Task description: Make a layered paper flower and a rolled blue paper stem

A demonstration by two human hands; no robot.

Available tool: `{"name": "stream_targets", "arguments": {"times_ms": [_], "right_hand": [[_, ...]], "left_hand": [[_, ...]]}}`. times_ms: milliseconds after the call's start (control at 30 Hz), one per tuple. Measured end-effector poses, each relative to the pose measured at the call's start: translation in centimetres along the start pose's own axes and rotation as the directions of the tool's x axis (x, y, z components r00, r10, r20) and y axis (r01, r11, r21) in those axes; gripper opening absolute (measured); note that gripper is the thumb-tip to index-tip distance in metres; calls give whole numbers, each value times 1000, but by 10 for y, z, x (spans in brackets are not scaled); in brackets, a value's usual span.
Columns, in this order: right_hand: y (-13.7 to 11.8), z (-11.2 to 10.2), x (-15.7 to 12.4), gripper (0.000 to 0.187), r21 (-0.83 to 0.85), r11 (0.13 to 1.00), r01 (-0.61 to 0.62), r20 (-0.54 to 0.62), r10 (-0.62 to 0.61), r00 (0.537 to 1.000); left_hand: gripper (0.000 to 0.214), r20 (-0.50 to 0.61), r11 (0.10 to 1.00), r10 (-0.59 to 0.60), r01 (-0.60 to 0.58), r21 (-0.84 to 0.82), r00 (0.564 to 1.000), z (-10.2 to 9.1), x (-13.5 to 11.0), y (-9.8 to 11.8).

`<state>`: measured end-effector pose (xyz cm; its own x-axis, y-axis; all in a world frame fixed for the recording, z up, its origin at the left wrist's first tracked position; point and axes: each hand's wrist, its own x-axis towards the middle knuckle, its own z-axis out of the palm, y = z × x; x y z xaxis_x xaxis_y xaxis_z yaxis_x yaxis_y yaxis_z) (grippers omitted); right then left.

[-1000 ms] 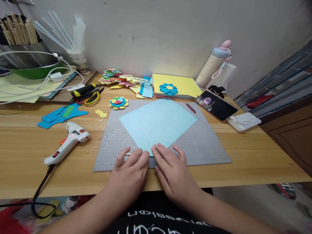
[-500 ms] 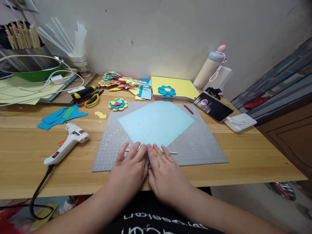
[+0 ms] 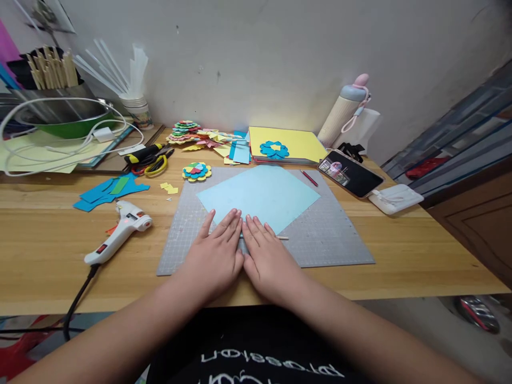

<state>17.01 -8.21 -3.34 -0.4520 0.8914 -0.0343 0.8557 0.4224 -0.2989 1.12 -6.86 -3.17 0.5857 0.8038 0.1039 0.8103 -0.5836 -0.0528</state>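
Note:
A light blue sheet of paper [image 3: 260, 194] lies cornerwise on the grey cutting mat [image 3: 336, 240]. Across its near corner runs a thin wooden stick [image 3: 282, 238], mostly covered by my fingers. My left hand [image 3: 218, 248] rests flat over the stick's left part, fingers stretched out, thumb tucked close. Beside it, my right hand [image 3: 266, 250] lies flat over the stick and the paper's near edge, fingers extended. The hands nearly touch at the middle. How the paper's near corner sits around the stick is hidden under the palms.
At left lie a glue gun [image 3: 120, 229], blue paper pieces [image 3: 106, 193] and scissors [image 3: 158, 165]. A paper flower [image 3: 197, 172] and a red pencil [image 3: 309, 178] rest on the mat. A phone [image 3: 352, 175], a white power bank [image 3: 396, 199] and a bottle [image 3: 343, 112] stand right.
Both hands have slid forward over the paper, and the stick has moved away from me with them. My fingers are now flatter and stretched out. The view has shifted slightly.

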Motion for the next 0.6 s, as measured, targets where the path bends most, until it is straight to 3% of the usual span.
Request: {"name": "stream_targets", "arguments": {"times_ms": [600], "right_hand": [[27, -5, 48, 60, -66, 997, -29, 1, 29, 1000]], "left_hand": [[59, 121, 999, 17, -21, 32, 992, 8, 44, -30]]}}
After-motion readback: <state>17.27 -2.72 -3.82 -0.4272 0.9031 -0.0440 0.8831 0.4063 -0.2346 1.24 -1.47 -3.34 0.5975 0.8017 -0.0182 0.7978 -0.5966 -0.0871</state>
